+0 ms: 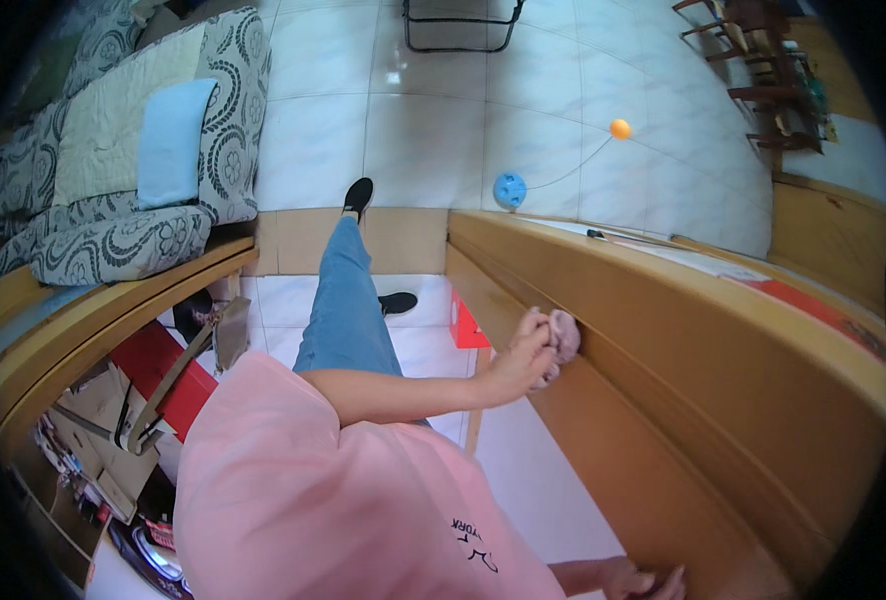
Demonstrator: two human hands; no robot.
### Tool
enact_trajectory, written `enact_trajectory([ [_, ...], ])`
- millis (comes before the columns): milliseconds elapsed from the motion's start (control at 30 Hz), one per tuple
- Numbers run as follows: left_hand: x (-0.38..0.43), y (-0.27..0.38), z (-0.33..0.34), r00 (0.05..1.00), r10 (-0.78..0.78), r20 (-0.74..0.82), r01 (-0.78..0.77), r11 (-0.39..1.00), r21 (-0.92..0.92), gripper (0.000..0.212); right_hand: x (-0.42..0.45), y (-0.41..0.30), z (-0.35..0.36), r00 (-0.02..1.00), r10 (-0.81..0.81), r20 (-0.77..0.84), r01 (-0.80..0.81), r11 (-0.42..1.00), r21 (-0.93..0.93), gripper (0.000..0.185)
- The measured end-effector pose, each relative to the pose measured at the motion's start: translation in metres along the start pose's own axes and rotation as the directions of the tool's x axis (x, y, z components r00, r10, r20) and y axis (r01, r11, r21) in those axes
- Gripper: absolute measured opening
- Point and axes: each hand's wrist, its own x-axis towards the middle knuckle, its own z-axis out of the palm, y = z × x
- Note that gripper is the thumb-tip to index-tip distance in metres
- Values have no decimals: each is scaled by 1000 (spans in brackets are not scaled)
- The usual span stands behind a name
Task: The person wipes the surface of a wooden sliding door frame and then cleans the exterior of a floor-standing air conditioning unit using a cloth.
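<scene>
My left hand presses a crumpled pinkish-grey cloth against a long brown wooden panel. The cloth lies along the groove where the panel's upper band meets its lower board. At the bottom edge of the picture is my right hand, partly cut off. Its thumb and fingers are apart, near the lower board, and I see nothing in them. Whether they touch the wood is hard to tell.
Below the panel stands a red box. A blue ball, tied by a cord to an orange ball, lies on the tiled floor. Left are a patterned sofa and a wooden shelf with items below; wooden chairs stand far right.
</scene>
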Motion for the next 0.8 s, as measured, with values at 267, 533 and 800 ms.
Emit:
enact_trajectory([
  [267,-20,52,-4,992,80,-95,-96,979,-178,36,-29,14,-10,998,51,31,-54,995,81,27],
  [533,-22,64,62,952,295,75,-285,951,-121,43,-28,3,-16,983,172,67,-176,983,57,28],
  [800,-51,184,129,411,786,462,-911,375,173,52,-30,-3,-14,971,227,70,-229,973,19,28],
])
